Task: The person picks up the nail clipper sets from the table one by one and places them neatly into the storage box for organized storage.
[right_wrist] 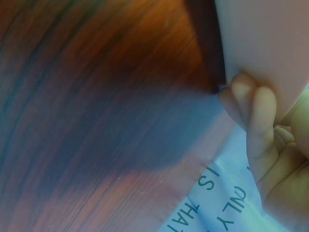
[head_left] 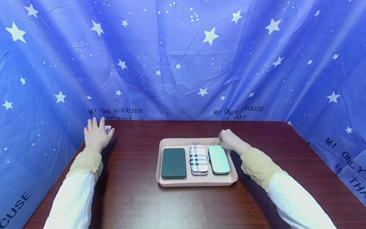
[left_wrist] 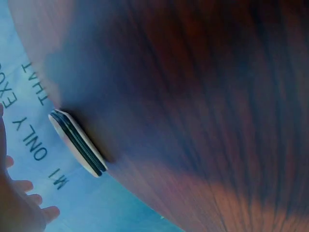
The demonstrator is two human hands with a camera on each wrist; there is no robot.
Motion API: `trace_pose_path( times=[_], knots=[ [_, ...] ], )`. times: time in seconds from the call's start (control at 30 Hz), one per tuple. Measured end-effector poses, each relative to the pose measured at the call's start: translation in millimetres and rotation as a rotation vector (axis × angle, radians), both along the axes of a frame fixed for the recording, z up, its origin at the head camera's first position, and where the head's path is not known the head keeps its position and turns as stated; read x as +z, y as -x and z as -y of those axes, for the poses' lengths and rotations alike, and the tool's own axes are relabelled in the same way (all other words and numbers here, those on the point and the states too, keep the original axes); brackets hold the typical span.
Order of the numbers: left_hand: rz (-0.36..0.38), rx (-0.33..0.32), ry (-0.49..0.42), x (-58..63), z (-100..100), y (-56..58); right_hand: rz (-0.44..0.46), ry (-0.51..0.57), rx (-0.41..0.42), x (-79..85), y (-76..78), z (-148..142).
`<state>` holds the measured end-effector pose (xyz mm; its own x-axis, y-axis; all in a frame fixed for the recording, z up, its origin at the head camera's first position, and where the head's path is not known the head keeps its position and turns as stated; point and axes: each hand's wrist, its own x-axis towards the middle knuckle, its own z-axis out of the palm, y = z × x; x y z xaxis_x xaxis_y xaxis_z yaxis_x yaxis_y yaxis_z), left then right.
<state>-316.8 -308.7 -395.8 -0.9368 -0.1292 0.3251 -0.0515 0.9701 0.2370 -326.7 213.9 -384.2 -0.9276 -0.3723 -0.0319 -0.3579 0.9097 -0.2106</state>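
My left hand [head_left: 96, 135] reaches to the table's far left with its fingers spread. Partly hidden beneath it is a small pale pink case [head_left: 107, 128]. The left wrist view gives that slim case [left_wrist: 77, 142] edge-on, with dark bands along its side, apart from the fingers in that view. At the far right corner of a beige tray [head_left: 197, 183], my right hand [head_left: 231, 141] pinches the rim between curled fingers and thumb. Inside the tray lie a dark green flat case [head_left: 173, 163], a plaid case [head_left: 198, 160] and a mint green case [head_left: 219, 159], side by side.
A dark red-brown wooden table [head_left: 128, 197] bears everything. Blue curtains [head_left: 171, 63] with stars and lettering hang along its back and both sides. The left hand is close to the back left edge.
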Motion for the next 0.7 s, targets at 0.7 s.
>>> trace_pose_path(
  times=[0.7],
  knots=[
    [0.310, 0.219, -0.112, -6.2, 18, 1.2, -0.010, 0.004, 0.017, -1.1, 0.4, -1]
  ],
)
